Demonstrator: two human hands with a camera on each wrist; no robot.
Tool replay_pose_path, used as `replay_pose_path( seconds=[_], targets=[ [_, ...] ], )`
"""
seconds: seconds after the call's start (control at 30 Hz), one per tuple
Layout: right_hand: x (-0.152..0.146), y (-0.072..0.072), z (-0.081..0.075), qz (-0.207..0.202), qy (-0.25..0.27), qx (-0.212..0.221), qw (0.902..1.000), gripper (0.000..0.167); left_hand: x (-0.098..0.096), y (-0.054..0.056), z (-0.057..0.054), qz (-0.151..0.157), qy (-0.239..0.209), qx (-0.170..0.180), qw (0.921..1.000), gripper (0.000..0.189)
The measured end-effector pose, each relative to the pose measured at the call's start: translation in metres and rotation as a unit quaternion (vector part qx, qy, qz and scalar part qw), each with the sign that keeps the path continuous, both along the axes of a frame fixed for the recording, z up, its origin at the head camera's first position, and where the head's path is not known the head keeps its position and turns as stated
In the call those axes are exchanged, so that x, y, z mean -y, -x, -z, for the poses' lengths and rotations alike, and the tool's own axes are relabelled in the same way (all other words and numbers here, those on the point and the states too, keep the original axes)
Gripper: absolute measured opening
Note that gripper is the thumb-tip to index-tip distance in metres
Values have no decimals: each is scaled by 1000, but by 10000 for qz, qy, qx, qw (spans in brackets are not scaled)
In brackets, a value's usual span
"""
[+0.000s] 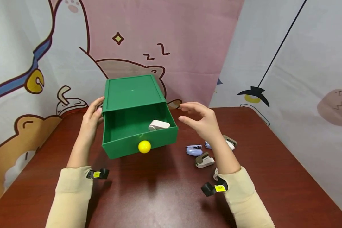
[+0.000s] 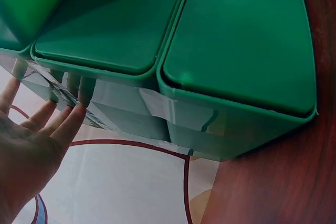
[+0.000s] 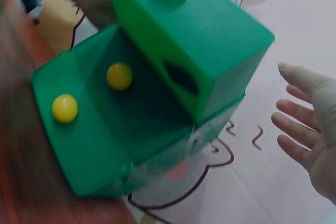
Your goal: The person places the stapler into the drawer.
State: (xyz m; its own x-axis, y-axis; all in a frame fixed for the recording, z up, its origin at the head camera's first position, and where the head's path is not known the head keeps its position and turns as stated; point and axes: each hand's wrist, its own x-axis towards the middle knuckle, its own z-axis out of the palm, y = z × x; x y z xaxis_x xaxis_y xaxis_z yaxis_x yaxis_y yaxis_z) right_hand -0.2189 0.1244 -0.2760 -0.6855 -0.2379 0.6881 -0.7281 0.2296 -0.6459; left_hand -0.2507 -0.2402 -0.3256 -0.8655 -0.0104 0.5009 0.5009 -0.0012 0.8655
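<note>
A green drawer cabinet (image 1: 132, 90) stands on the table with its top drawer (image 1: 156, 139) pulled out, a yellow knob (image 1: 144, 146) on its front. Inside that drawer, towards the right, lies a small white stapler-like object (image 1: 159, 124). My left hand (image 1: 91, 118) rests its fingertips on the cabinet's left side; in the left wrist view those fingers (image 2: 71, 121) are fairly straight. To the right of the drawer, my right hand (image 1: 202, 122) is held in the air, fingers spread and holding nothing. The right wrist view shows this hand (image 3: 310, 124) apart from the cabinet.
Right of the cabinet lie a lavender stapler (image 1: 194, 150) and a grey-and-white stapler (image 1: 204, 160). More such items lie partly hidden behind my right forearm. A cartoon-printed cloth (image 1: 188, 47) hangs behind the brown table (image 1: 148, 202).
</note>
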Motion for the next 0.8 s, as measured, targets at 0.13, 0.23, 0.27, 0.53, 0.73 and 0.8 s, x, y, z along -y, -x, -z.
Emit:
replay_pose_path(
  seconds=[0.13,0.23,0.27,0.53,0.73,0.8],
  targets=[
    [-9,-8,1,244,-183,232,9993,32,1,0,0,9,15,-14,10000,45],
    [-17,-7,8,379,-362,443,9976,34,0,0,0,30,39,-12,10000,45],
    [-20,-5,13,383,-394,506,9972,35,0,0,0,35,31,-16,10000,45],
    [-43,24,58,285,-834,973,9913,37,0,0,0,-17,1,-6,10000,44],
    [-56,28,77,190,-1318,1212,9837,38,-1,0,0,-41,61,41,10000,45],
    [-59,28,82,209,-1487,1275,9804,39,-1,0,-1,-31,76,57,9999,45]
  ],
)
